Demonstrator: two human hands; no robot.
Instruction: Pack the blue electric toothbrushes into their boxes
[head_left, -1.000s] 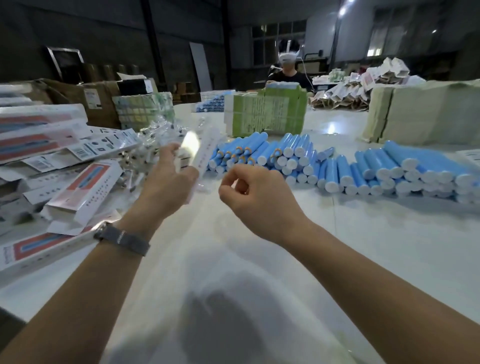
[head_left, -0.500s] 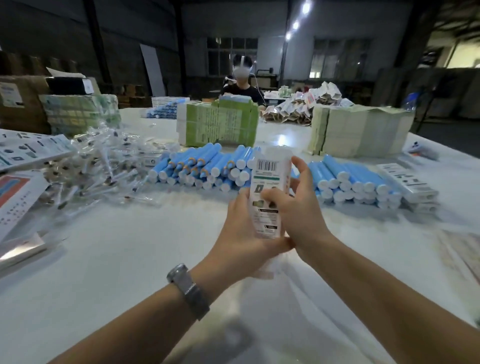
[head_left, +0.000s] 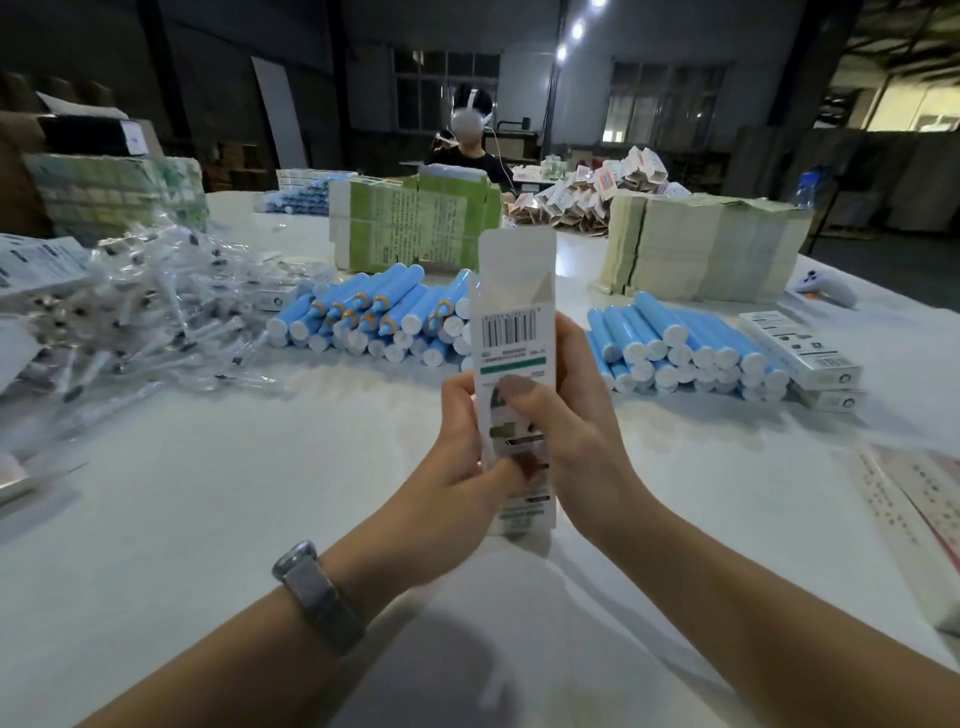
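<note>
Both hands hold one white box (head_left: 511, 364) upright above the tabletop (head_left: 208, 493) (top flap open): left hand (head_left: 462, 457) and right hand (head_left: 566, 421), each grip closed around it. Blue toothbrushes (head_left: 374, 317) lie piled toward the far edge.

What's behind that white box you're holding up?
Behind the white box, gripped by the left hand and right hand, lie stacked blue toothbrushes. The box hides those directly behind it, and its inside isn't visible.

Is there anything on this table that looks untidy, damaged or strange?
Nothing looks damaged. The box, held upright in both hands, has its top flap open, which suits packing. The blue toothbrushes lie in neat stacks. Only the clear plastic packets at the left lie in a loose, tangled heap.
</note>
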